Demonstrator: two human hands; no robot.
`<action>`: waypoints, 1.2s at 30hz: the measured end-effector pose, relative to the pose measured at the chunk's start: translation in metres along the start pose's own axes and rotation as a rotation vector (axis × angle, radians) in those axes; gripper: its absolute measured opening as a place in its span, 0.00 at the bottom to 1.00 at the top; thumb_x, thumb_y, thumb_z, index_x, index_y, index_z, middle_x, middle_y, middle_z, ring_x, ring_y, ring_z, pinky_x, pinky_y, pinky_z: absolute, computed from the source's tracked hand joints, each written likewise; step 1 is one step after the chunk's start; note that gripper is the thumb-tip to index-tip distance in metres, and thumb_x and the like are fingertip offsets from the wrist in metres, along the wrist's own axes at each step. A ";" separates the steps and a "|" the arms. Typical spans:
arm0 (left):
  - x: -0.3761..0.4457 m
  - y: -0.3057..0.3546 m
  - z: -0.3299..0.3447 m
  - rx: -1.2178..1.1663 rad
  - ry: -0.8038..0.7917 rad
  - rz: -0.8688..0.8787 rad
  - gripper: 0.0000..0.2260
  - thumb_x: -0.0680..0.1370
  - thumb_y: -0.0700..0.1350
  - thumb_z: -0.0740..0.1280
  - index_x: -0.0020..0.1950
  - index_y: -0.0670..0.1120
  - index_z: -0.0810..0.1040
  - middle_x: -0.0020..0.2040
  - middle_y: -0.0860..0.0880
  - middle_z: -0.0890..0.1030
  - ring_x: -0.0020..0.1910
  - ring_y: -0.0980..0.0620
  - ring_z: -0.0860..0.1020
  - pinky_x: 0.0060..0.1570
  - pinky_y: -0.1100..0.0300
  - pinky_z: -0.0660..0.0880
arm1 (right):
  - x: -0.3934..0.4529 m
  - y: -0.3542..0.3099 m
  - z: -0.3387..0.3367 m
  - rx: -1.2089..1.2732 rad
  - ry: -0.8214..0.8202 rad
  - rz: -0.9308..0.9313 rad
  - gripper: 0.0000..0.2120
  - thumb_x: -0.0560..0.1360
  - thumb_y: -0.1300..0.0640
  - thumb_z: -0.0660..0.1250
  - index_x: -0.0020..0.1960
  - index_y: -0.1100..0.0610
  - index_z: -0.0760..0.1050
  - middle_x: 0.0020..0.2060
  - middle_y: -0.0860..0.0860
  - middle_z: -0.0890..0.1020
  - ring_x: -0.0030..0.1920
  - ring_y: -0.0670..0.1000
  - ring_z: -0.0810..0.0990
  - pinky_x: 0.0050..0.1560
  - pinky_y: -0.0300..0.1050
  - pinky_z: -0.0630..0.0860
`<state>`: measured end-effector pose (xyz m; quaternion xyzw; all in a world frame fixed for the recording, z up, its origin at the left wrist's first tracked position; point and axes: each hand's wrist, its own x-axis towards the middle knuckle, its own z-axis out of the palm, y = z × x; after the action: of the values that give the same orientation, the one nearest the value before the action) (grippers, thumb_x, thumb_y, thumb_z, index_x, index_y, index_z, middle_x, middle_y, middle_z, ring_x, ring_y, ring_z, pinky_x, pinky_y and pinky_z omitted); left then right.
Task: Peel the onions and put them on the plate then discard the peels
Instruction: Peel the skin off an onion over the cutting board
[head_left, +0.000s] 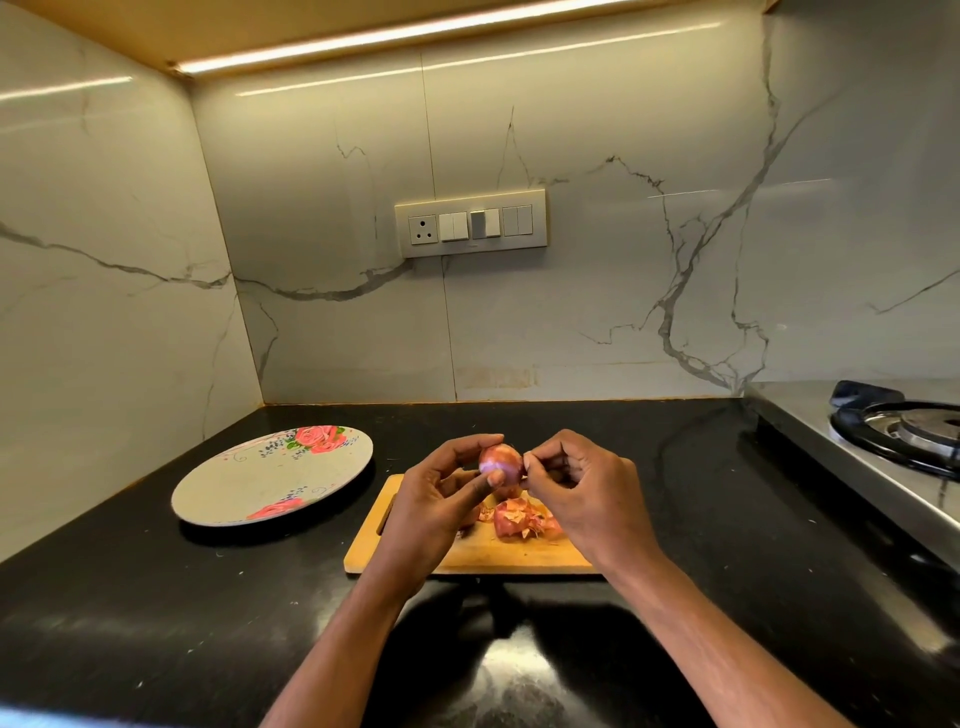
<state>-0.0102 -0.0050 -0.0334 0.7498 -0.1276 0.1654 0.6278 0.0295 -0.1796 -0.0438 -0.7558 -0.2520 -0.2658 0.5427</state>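
My left hand (441, 499) grips a small pink-purple onion (500, 462) between thumb and fingers, held above the wooden cutting board (410, 556). My right hand (576, 488) pinches the skin at the onion's right side. A heap of reddish peels (522, 519) lies on the board beneath my hands. The round grey plate (270, 475) with pink rose prints sits to the left on the black counter, with nothing on it.
A steel gas stove with a black burner ring (904, 431) stands at the right. Marble walls close off the back and left, and a switch panel (470, 223) is on the back wall. The black counter (156, 613) runs toward me.
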 end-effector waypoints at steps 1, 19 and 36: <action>0.000 0.001 0.000 -0.009 0.009 -0.002 0.18 0.74 0.47 0.72 0.64 0.54 0.79 0.61 0.54 0.81 0.58 0.58 0.81 0.47 0.67 0.79 | 0.000 -0.001 0.000 0.019 -0.007 0.012 0.01 0.77 0.58 0.73 0.47 0.54 0.83 0.36 0.43 0.85 0.40 0.40 0.85 0.41 0.33 0.80; 0.000 0.001 0.001 -0.032 0.025 0.021 0.17 0.76 0.41 0.71 0.64 0.51 0.78 0.60 0.54 0.81 0.57 0.60 0.82 0.47 0.68 0.78 | -0.002 -0.002 0.002 0.051 -0.008 0.075 0.01 0.77 0.56 0.73 0.47 0.53 0.83 0.36 0.44 0.85 0.41 0.42 0.85 0.42 0.38 0.82; 0.001 -0.002 0.000 -0.025 0.054 0.012 0.19 0.73 0.47 0.73 0.63 0.54 0.79 0.59 0.57 0.82 0.58 0.59 0.81 0.50 0.64 0.80 | -0.002 -0.004 0.002 0.216 -0.031 0.174 0.02 0.75 0.60 0.74 0.47 0.54 0.83 0.37 0.47 0.86 0.41 0.45 0.86 0.46 0.42 0.83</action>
<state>-0.0081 -0.0044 -0.0346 0.7362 -0.1172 0.1879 0.6395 0.0255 -0.1763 -0.0426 -0.7160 -0.2210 -0.1772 0.6380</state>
